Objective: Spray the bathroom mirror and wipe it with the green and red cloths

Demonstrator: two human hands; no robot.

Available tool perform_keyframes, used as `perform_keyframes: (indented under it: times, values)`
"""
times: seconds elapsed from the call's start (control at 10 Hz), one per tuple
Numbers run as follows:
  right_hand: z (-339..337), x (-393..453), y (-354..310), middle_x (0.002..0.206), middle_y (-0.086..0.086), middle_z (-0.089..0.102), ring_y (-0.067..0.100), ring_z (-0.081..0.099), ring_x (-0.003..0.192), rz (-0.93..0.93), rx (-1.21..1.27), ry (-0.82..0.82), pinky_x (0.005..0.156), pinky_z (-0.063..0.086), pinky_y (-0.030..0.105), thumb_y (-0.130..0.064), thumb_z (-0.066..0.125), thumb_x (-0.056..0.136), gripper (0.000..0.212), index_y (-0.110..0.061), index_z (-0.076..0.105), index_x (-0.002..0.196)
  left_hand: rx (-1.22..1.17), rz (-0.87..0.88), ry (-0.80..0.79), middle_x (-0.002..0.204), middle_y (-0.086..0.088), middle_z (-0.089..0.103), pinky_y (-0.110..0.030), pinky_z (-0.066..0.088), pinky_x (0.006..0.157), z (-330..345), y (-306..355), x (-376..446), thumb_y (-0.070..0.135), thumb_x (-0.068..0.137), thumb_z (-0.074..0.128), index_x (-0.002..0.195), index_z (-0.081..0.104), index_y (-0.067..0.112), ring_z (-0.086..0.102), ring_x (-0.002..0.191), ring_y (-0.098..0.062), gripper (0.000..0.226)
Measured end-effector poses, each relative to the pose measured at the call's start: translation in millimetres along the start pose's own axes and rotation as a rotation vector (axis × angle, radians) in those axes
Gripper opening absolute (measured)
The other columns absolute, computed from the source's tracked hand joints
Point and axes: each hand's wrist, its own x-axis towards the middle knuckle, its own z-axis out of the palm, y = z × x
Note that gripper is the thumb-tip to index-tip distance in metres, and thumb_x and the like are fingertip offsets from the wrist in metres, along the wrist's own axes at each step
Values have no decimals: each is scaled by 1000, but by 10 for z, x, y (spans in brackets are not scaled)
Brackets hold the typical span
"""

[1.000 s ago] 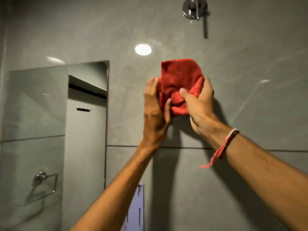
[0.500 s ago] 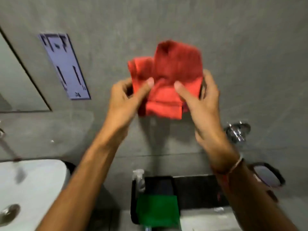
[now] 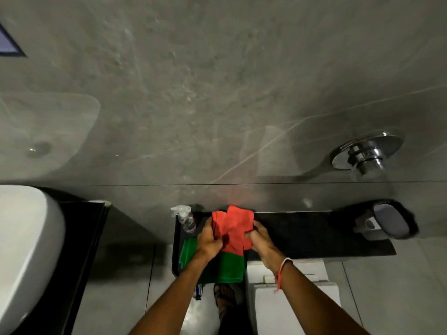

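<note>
Both hands hold the red cloth (image 3: 233, 229) low over a black tray (image 3: 176, 250) on a dark ledge. My left hand (image 3: 208, 240) grips its left edge, my right hand (image 3: 260, 239) its right edge. Under the red cloth the folded green cloth (image 3: 227, 267) lies flat in the tray. A clear spray bottle (image 3: 185, 218) with a white trigger stands at the tray's far left corner, just left of my left hand. The mirror is out of view.
A white washbasin (image 3: 26, 250) fills the left edge. The dark ledge (image 3: 314, 235) runs right to a black soap dispenser (image 3: 387, 221). A chrome wall valve (image 3: 365, 153) sticks out above it. A white toilet cistern (image 3: 290, 308) sits below my right forearm.
The view swung down from the mirror and wall to the ledge. Both hands carried the red cloth from chest height down to just above the green cloth in the tray.
</note>
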Motion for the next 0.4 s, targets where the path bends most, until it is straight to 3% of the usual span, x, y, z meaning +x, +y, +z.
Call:
perform_keyframes:
  times: [0.1,0.2,0.3,0.4]
  values:
    - [-108,86,61,124,16,70,29,64,116,-3,-224,-103,100,53,39,13,49,92,54,-3,59,142,181,36,-124,148,-13,53,-35,38,118,13,-54,-54,-6,87,58,153,33,10,53,135,-32,72]
    - [-160,-108,-126,136,13,71,30,66,129,-238,-531,-61,112,49,31,-8,72,91,51,-11,62,141,366,202,-72,161,-5,32,-28,18,126,-231,75,-256,4,96,56,156,29,10,29,152,-26,66]
    - [-51,-506,-615,135,4,69,23,66,126,-613,-765,50,109,51,32,-37,76,90,48,-18,68,133,348,403,65,148,-8,54,-40,37,119,-737,514,-597,13,98,58,142,53,11,49,140,-26,45]
    - [201,-957,-1232,114,3,74,25,72,107,-1158,-752,208,96,58,36,-48,69,90,42,-16,76,116,295,718,418,125,-5,70,-37,50,105,-1336,1079,-986,14,96,65,123,68,10,65,118,-19,28]
